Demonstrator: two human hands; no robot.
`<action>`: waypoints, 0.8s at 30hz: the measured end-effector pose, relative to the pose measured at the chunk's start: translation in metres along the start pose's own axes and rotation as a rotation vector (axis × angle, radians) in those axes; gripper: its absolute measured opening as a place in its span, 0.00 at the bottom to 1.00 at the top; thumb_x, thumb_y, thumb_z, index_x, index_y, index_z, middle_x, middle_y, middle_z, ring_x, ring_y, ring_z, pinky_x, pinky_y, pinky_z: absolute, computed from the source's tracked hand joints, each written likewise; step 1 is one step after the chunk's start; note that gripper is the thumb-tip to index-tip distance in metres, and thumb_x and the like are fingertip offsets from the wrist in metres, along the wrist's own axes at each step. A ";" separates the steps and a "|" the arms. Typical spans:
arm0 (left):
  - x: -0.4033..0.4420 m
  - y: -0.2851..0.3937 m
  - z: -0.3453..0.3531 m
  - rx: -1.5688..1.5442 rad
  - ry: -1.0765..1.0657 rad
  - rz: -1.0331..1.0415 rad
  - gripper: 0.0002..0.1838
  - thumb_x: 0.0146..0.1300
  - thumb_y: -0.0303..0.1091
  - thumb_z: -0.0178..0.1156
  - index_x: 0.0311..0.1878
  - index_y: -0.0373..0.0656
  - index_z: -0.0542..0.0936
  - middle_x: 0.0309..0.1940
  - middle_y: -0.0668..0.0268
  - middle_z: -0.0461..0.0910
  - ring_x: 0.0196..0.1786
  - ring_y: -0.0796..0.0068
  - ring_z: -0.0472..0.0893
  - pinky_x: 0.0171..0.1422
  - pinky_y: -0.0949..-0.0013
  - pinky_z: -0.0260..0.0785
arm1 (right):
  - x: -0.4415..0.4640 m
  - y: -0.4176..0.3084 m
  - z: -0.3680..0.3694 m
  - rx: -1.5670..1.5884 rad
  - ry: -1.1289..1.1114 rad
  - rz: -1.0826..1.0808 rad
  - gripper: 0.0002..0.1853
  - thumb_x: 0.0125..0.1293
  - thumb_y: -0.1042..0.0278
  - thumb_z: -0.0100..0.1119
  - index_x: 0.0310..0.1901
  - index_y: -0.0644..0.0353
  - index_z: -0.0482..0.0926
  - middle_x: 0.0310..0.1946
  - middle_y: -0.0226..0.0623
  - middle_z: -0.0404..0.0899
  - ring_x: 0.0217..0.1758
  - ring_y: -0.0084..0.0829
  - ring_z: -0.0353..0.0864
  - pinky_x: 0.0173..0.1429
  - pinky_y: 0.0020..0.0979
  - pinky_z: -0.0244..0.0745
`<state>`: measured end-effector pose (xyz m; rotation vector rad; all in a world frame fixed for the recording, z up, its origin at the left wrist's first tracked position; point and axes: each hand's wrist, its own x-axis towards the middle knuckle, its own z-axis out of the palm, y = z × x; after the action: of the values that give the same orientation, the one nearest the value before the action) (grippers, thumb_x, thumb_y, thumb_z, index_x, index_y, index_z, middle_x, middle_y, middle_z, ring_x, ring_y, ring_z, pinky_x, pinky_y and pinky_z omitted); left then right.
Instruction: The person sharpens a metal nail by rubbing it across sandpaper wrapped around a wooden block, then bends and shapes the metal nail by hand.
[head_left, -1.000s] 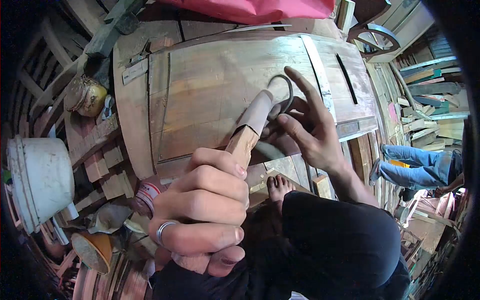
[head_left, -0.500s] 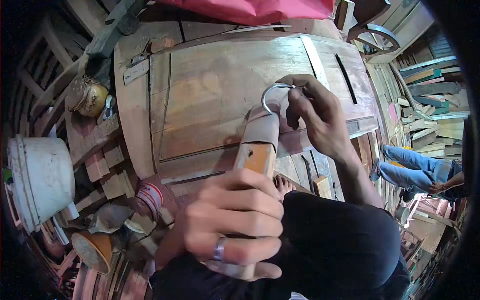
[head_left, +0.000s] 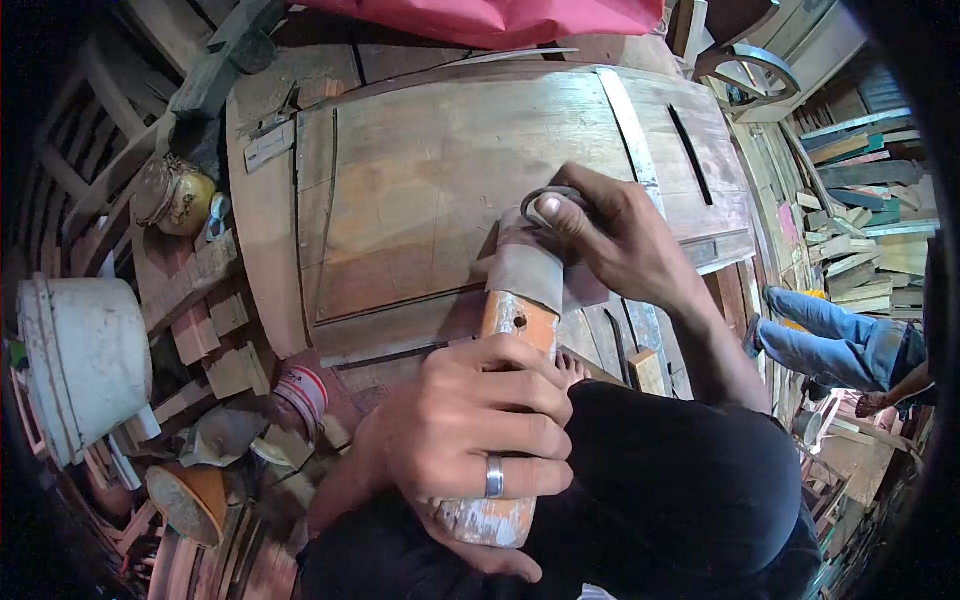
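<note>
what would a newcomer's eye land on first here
Probably the worn orange-and-white handle in the left hand, low centre, with the right hand holding a curved metal piece at its far end. Next, perhaps, the bright red sheet along the top edge.

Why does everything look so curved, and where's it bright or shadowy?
Head view: edges bow toward dark, rounded borders, as if through a very wide lens. Same head view: pale sheen on the upper wooden panel and light strip; dark shadow left of the orange-painted wood piece; upper-left corner dim, hard to make out.
</note>
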<state>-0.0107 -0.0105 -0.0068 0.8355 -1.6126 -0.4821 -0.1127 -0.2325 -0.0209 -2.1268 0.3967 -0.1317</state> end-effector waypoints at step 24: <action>-0.001 0.001 -0.002 0.018 0.013 -0.013 0.24 0.58 0.58 0.76 0.35 0.44 0.85 0.35 0.67 0.84 0.43 0.63 0.87 0.60 0.52 0.79 | 0.001 -0.003 0.010 -0.371 0.024 -0.269 0.09 0.81 0.63 0.59 0.48 0.61 0.79 0.19 0.45 0.80 0.21 0.40 0.85 0.30 0.39 0.75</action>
<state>-0.0092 -0.0090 -0.0060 0.8620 -1.6028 -0.4712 -0.1081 -0.2233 -0.0239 -2.5418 0.1531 -0.2549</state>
